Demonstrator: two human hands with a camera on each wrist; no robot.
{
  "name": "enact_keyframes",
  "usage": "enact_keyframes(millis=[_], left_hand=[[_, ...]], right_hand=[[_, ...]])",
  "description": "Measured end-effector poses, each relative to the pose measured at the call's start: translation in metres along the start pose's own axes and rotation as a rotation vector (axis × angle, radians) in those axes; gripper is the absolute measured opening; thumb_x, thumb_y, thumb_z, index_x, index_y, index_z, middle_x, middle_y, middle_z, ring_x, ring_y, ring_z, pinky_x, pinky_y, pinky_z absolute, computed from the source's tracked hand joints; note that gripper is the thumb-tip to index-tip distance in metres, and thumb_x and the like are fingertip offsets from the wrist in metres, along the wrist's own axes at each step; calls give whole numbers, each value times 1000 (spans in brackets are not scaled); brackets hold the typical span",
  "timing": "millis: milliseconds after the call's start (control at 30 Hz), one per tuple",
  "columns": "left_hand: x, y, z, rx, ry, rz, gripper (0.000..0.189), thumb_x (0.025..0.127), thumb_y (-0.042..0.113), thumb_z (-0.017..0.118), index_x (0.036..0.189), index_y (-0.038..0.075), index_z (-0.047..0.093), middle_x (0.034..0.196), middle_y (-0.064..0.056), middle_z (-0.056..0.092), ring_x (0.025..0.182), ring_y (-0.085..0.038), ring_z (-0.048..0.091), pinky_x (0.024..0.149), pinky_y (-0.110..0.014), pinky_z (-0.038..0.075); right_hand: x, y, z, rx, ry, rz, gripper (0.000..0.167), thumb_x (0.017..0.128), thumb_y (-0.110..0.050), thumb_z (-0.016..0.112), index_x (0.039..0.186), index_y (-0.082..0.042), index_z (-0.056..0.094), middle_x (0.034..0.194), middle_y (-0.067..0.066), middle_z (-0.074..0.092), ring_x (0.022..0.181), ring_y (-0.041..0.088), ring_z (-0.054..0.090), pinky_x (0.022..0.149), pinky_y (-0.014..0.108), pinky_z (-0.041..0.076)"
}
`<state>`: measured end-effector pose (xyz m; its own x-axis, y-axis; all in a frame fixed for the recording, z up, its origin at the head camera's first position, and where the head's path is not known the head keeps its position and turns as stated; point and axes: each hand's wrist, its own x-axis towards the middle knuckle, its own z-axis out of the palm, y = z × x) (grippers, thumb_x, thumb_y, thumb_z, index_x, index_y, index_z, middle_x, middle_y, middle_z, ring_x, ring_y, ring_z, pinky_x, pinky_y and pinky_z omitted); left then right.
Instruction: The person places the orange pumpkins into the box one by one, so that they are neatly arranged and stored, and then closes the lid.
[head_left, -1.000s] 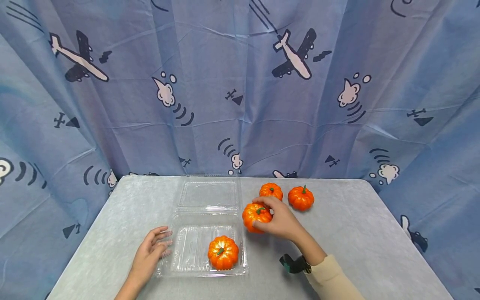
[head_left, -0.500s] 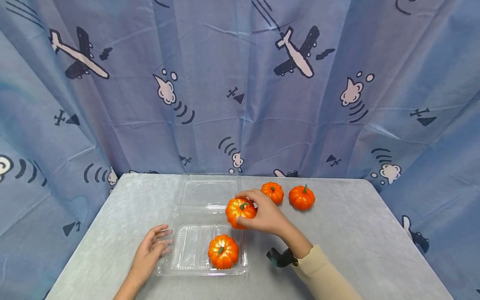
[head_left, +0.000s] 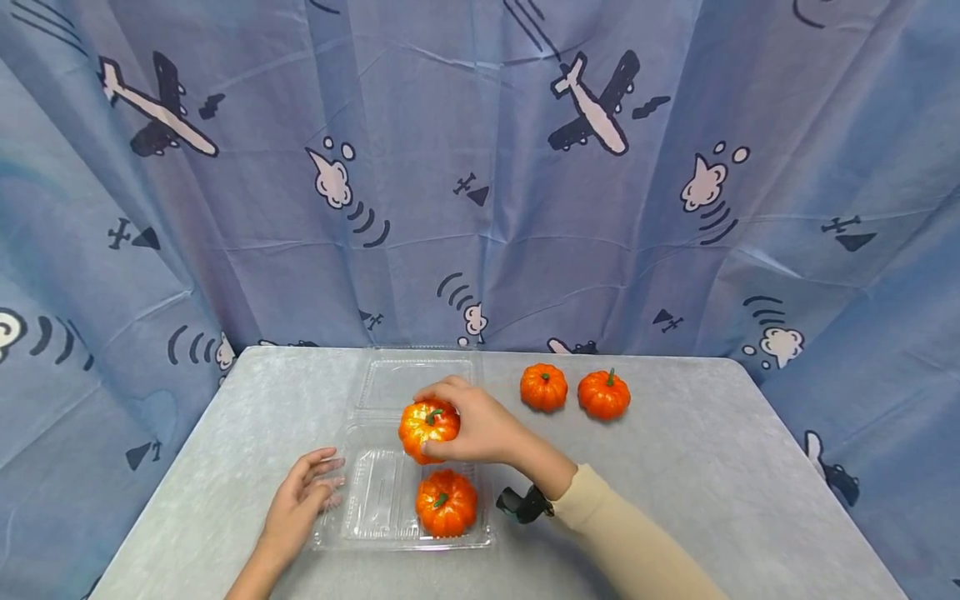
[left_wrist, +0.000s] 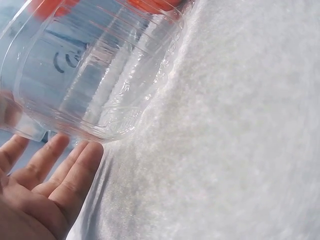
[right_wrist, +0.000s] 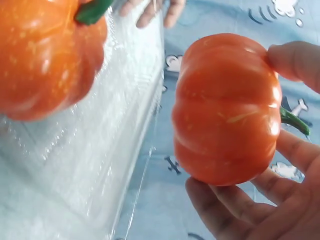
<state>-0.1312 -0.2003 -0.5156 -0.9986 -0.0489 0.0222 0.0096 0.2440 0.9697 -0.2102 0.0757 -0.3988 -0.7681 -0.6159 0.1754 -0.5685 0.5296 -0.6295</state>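
Observation:
My right hand (head_left: 480, 425) grips a small orange pumpkin (head_left: 428, 430) with a green stem, thumb on one side and fingers on the other. In the right wrist view this held pumpkin (right_wrist: 227, 110) appears off the surface, above the clear plastic container (head_left: 371, 500). A second pumpkin (head_left: 447, 503) sits inside the container at its front right. At the container's left wall is my left hand (head_left: 294, 507), its fingers loosely extended. The left wrist view shows those fingertips (left_wrist: 92, 150) at the container's edge, touching it or very close.
Two more pumpkins stand on the grey table at the back right, a rounder one (head_left: 543, 387) and one with an upright stem (head_left: 603, 395). The container's clear lid (head_left: 420, 385) lies folded back behind it. A blue patterned curtain (head_left: 480, 167) hangs beyond the table (head_left: 712, 483).
My right hand has carried the pumpkin leftward from the table beside the container to over the container's back part. The left hand has stayed in place.

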Motion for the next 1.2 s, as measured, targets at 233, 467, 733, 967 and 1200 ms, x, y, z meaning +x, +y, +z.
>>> enact_keyframes(millis=[233, 467, 733, 967, 1200], left_hand=[[-1, 0, 0, -9, 2, -28, 45, 91, -2, 46, 136, 3, 44, 132, -24, 55, 111, -38, 61, 82, -27, 57], [0, 1, 1, -45, -11, 1, 44, 91, -3, 47, 135, 1, 45, 131, -26, 55, 108, -33, 63, 81, -28, 58], [-2, 2, 0, -53, -12, 15, 44, 91, -5, 47, 134, 1, 45, 129, -28, 55, 102, -17, 66, 78, -27, 58], [-2, 0, 0, -72, -18, 9, 44, 91, -4, 47, 134, 2, 45, 130, -28, 55, 99, -9, 65, 77, -26, 58], [-2, 0, 0, -71, -18, 8, 44, 91, -5, 47, 134, 1, 45, 130, -28, 55, 99, -9, 65, 76, -26, 58]], right_hand=[[13, -7, 13, -20, -80, -40, 52, 72, -28, 76, 122, -21, 62, 118, -2, 58, 100, 12, 57, 82, 21, 51], [22, -6, 26, -26, -149, -69, 51, 73, -28, 77, 121, -22, 62, 116, -2, 60, 99, 9, 56, 85, 19, 49], [32, -1, 42, -7, -229, -129, 51, 73, -27, 79, 121, -20, 62, 114, -3, 61, 99, 6, 54, 87, 17, 47], [37, -3, 52, -27, -285, -149, 52, 74, -29, 79, 123, -21, 61, 118, -4, 61, 103, 5, 54, 90, 16, 46], [38, -9, 60, -99, -382, -158, 52, 74, -29, 80, 122, -21, 61, 114, -6, 60, 97, 1, 54, 86, 14, 45]])
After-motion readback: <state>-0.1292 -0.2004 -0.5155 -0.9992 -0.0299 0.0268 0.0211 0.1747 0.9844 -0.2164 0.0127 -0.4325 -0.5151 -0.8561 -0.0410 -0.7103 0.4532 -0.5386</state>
